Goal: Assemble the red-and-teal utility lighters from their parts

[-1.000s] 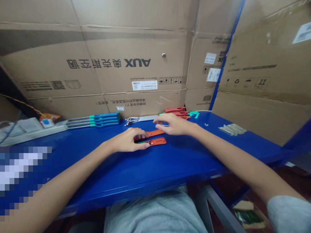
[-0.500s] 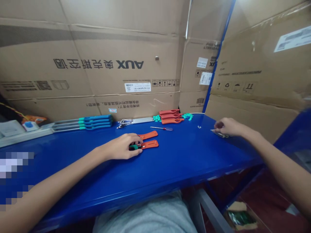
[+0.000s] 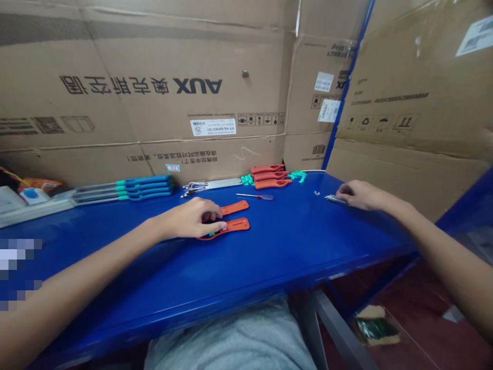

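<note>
Two orange plastic handle halves lie side by side on the blue table, the far half and the near half. My left hand curls over their left ends, its thumb pressed on the near half. A bit of green shows inside that half beneath the fingers; the rest is hidden. Off to the right, my right hand rests low at the tabletop, fingers pinched on thin silvery metal pieces. How many there are cannot be made out. A few tiny light-coloured parts lie just left of them.
A screwdriver lies behind the orange halves. Along the cardboard wall are blue-handled tools, metal rods, green pieces and closed red-orange handles. A white power strip is at far left.
The left hand's fingers have shifted over the near half, and the green part there is now more covered. My right hand has its metal pieces turned out to the left. The view tilted slightly.
</note>
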`<state>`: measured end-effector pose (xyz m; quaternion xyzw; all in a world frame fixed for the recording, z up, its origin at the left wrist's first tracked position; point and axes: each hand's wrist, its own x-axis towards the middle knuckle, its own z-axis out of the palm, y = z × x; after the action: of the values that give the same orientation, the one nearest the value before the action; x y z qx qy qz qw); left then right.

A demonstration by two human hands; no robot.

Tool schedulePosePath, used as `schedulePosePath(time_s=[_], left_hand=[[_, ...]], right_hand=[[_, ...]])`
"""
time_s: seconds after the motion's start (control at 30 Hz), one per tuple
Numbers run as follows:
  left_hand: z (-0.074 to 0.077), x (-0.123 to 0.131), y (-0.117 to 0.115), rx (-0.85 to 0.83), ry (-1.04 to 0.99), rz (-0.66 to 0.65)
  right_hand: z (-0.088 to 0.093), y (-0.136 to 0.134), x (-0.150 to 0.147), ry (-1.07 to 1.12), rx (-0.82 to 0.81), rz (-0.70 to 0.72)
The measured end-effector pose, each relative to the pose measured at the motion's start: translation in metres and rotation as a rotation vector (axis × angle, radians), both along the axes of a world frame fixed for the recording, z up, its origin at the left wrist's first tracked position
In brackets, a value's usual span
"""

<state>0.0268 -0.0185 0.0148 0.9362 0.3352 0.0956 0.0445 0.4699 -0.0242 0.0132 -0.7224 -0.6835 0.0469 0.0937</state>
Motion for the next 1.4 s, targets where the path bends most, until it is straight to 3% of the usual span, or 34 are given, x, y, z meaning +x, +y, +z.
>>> schedulePosePath(time_s=[0.17, 0.33, 0.43, 0.53, 0.67, 0.77, 0.87, 1.03, 1.4], left_hand=[[-0.010, -0.004, -0.003, 0.000, -0.057, 0.018], [-0.010, -0.006, -0.007, 0.003, -0.045, -0.007], [-0.011, -0.011, -0.004, -0.026, -0.068, 0.004], [-0.015, -0.015, -0.001, -0.095, -0.117, 0.060], [-0.016, -0.017, -0.001, -0.123, -0.140, 0.060], [-0.013, -0.014, -0.007, -0.071, -0.111, 0.015], [-0.011, -0.010, -0.012, 0.014, -0.068, 0.000], [-0.015, -0.007, -0.013, 0.012, -0.088, -0.001], [-0.020, -0.007, -0.009, 0.004, -0.131, 0.005]], right_hand=[[-0.002, -0.003, -0.030, 0.152, -0.158, 0.277], [0.006, -0.012, -0.088, 0.193, -0.298, 0.529], [0.014, -0.016, -0.131, 0.185, -0.357, 0.618], [0.024, -0.012, -0.170, 0.026, -0.406, 0.653], [0.040, 0.004, -0.204, -0.061, -0.371, 0.721], [0.040, 0.012, -0.216, 0.077, -0.271, 0.762], [0.026, 0.012, -0.221, 0.211, -0.112, 0.879], [-0.001, 0.004, -0.222, 0.142, 0.169, 1.008], [-0.008, 0.002, -0.222, 0.085, 0.191, 1.053]])
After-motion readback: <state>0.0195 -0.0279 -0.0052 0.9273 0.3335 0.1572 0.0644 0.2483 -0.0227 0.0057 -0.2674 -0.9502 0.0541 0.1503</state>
